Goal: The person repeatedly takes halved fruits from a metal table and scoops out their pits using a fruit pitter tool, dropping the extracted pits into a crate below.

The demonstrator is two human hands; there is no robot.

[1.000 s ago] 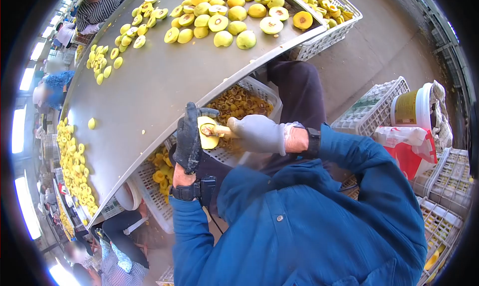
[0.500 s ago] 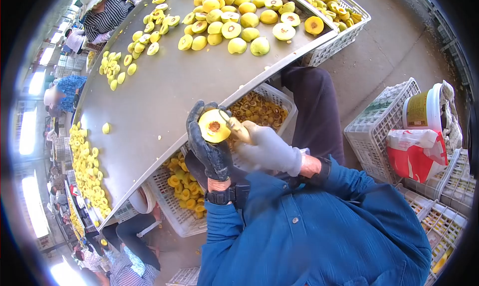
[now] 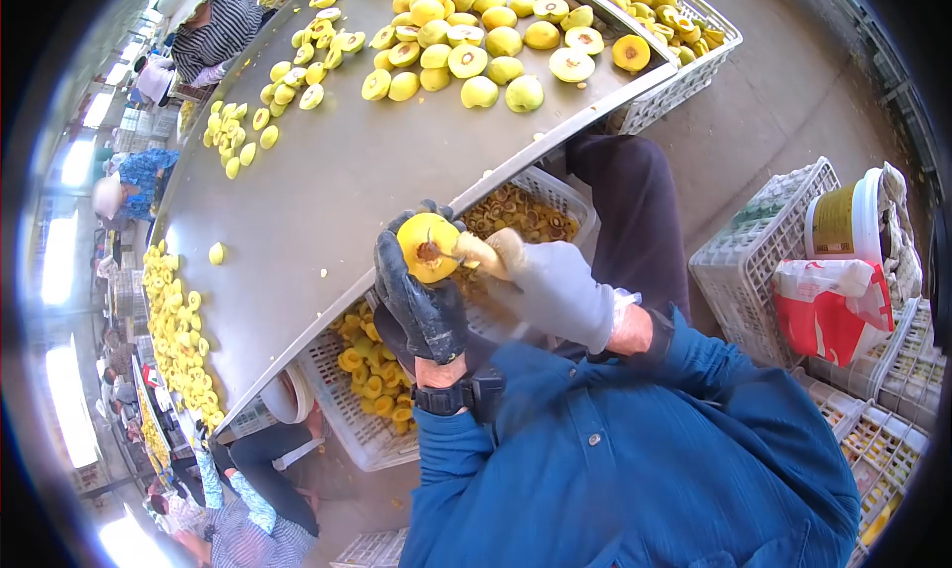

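Note:
My left hand (image 3: pixel 426 315), in a dark, smeared glove, cradles a yellow peach half (image 3: pixel 413 252) with its cut face toward me. A brown, rough hollow shows at the middle of that face. In a grey glove, my right hand (image 3: pixel 560 290) is closed around the pale handle of a pitting tool (image 3: pixel 480 256). The tool's thin metal end reaches the peach half at the right side of the hollow; its very tip is hard to make out. Both hands are just off the table's near edge, above crates of fruit pieces.
Cut peaches (image 3: pixel 466 60) lie across the metal table (image 3: pixel 317 191), with more halves (image 3: pixel 178 340) along its far left side. Below are a crate of scraps (image 3: pixel 521 213) and a crate of peach halves (image 3: pixel 372 370). Crates (image 3: pixel 759 261) and a bucket (image 3: pixel 843 216) stand right. Other people work left.
The tool's metal end has moved from the peach half's upper right edge in to the hollow. The peach half is tilted slightly differently. At lower left, another person's arms now reach toward the table.

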